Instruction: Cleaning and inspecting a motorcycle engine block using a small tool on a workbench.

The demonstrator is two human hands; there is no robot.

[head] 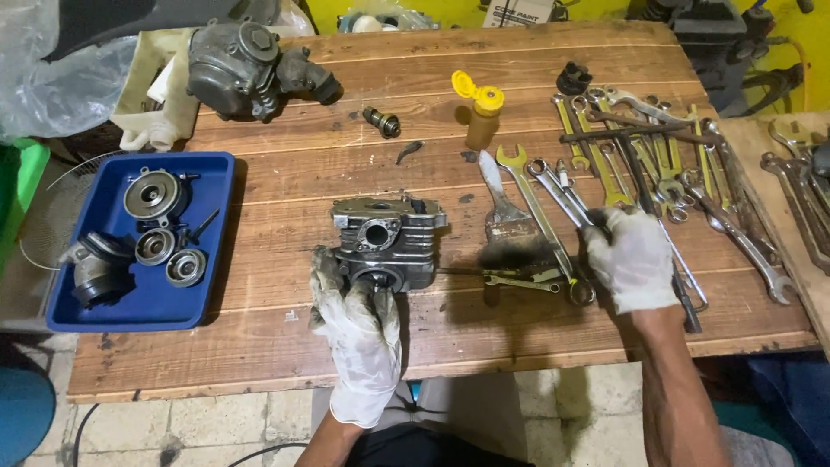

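On the wooden table (259, 346), left hand (359, 333) grips the cylinder head (387, 242); right hand (629, 259) closes on half-hidden wrenches (562, 195).

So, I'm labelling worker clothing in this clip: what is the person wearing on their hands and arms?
Both hands wear thin, whitish disposable gloves, wrinkled and smudged with dark grease: the left hand and the right hand. The gloves end at the wrists. The forearms are bare, with no sleeves, watch or markings visible.
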